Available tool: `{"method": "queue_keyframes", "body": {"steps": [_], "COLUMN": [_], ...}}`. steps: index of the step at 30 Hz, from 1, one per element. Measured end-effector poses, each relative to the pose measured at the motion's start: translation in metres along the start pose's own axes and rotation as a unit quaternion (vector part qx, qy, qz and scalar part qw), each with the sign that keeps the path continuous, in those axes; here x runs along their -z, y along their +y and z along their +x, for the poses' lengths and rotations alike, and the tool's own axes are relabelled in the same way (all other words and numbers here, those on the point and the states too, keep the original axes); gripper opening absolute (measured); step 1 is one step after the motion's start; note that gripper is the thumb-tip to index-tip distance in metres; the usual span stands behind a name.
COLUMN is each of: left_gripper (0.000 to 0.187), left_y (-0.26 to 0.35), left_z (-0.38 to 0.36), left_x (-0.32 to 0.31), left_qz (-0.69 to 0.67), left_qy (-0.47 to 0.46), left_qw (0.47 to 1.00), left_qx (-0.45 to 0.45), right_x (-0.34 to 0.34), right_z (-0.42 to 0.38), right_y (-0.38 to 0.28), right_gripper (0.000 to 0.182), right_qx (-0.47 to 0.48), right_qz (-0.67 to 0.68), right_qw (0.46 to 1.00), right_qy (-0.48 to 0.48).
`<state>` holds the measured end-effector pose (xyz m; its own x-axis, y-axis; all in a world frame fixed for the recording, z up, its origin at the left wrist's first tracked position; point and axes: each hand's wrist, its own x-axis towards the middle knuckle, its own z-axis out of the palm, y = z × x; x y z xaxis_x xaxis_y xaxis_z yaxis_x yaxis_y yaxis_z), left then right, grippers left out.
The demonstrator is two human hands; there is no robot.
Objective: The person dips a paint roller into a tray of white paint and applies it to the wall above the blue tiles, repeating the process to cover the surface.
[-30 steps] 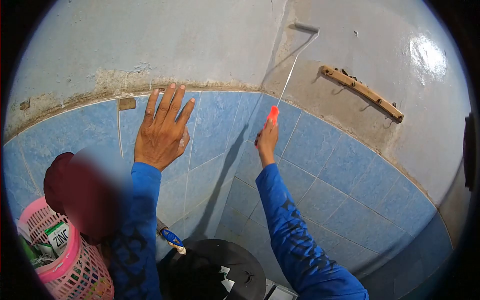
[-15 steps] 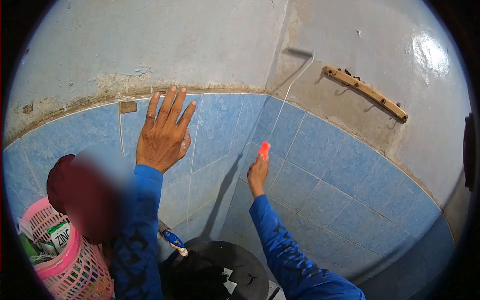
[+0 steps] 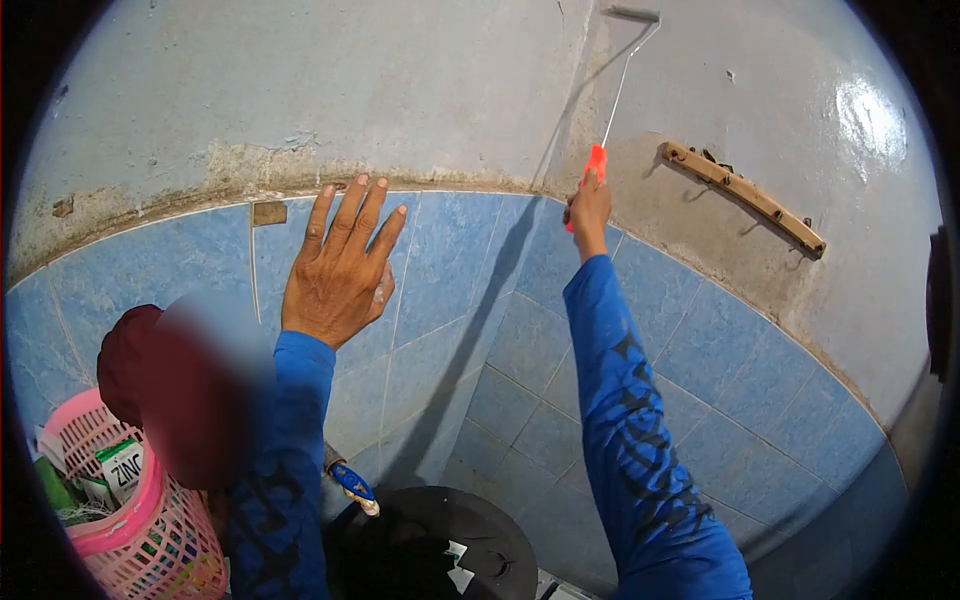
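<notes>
My right hand (image 3: pixel 590 212) is wrapped round the orange handle (image 3: pixel 597 165) of a paint roller. The roller head (image 3: pixel 632 13) rests at the top of the frame, against the grey painted wall (image 3: pixel 720 60) just right of the corner. My left hand (image 3: pixel 338 270) lies with fingers spread against the blue tiles (image 3: pixel 450 250), its fingertips at the rough strip (image 3: pixel 250 165) above their top edge. It holds nothing that I can see.
A wooden hook rail (image 3: pixel 745 200) is fixed right of the roller. Below are a blue-handled tap (image 3: pixel 352 482) and a dark round container (image 3: pixel 490 525). At lower left hangs a pink basket (image 3: pixel 150 530) of packets beside a maroon, partly blurred shape (image 3: pixel 190 410).
My right hand has moved up and slightly right with the paint roller, so the roller head is higher on the wall. My left hand keeps its place on the tiles.
</notes>
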<state>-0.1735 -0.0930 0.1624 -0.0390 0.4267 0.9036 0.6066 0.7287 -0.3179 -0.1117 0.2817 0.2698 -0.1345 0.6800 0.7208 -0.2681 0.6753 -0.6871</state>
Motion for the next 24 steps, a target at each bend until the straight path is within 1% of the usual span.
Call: {"method": "queue_keyframes", "body": {"steps": [3,5,7,10,12,15,16,17,18,19,20,21,22,24], "left_gripper": [0.065,0.065,0.064,0.064,0.064,0.064,0.064,0.064,0.064,0.060,0.057,0.057,0.056,0.056], "left_y": [0.000,0.000,0.000,0.000,0.000,0.000,0.000,0.000,0.000,0.000,0.000,0.002,0.001,0.000], "left_z": [0.000,0.000,0.000,0.000,0.000,0.001,0.001,0.001,0.001,0.001,0.001,0.001,0.001,0.001], "left_x": [0.000,0.000,-0.001,0.000,0.001,0.001,0.001,0.000,-0.001,0.000,0.000,0.000,0.001,0.003], "left_qz": [0.002,-0.002,-0.001,-0.002,-0.001,-0.003,-0.008,-0.016,-0.016,-0.011,-0.006,-0.011,-0.006,-0.003], "left_qy": [0.005,0.008,0.008,0.009,0.009,0.002,0.003,0.005,0.002,0.010,0.020,0.022,0.018,0.018], "left_qw": [1.000,1.000,1.000,1.000,1.000,1.000,1.000,1.000,1.000,1.000,1.000,1.000,1.000,1.000], "left_qx": [-0.001,-0.002,0.000,-0.002,0.000,0.001,0.001,-0.001,-0.002,-0.004,-0.005,-0.006,-0.007,-0.005], "right_x": [0.001,0.001,0.001,-0.005,-0.012,-0.014,-0.015,-0.010,-0.005,-0.004,-0.002,0.000,0.001,-0.003], "right_z": [0.039,0.077,0.093,0.142,0.177,0.200,0.189,0.176,0.174,0.167,0.159,0.158,0.155,0.152], "right_y": [-0.029,-0.039,-0.076,-0.105,-0.119,-0.140,-0.152,-0.161,-0.158,-0.150,-0.142,-0.128,-0.102,-0.036], "right_gripper": [0.048,0.049,0.049,0.048,0.057,0.057,0.057,0.050,0.044,0.044,0.047,0.051,0.048,0.041], "right_qx": [-0.012,0.009,0.005,0.013,0.034,0.046,0.045,0.013,-0.019,-0.022,-0.014,-0.005,0.083,0.144], "right_qz": [0.000,0.006,-0.005,0.021,-0.071,-0.040,-0.036,0.021,0.074,0.071,0.006,-0.060,-0.154,-0.246], "right_qw": [1.000,1.000,1.000,0.999,0.997,0.998,0.998,0.999,0.996,0.996,0.998,0.996,0.983,0.958], "right_qy": [0.002,-0.024,-0.021,-0.043,-0.008,-0.013,-0.017,-0.033,-0.047,-0.046,-0.059,-0.071,-0.048,-0.023]}}
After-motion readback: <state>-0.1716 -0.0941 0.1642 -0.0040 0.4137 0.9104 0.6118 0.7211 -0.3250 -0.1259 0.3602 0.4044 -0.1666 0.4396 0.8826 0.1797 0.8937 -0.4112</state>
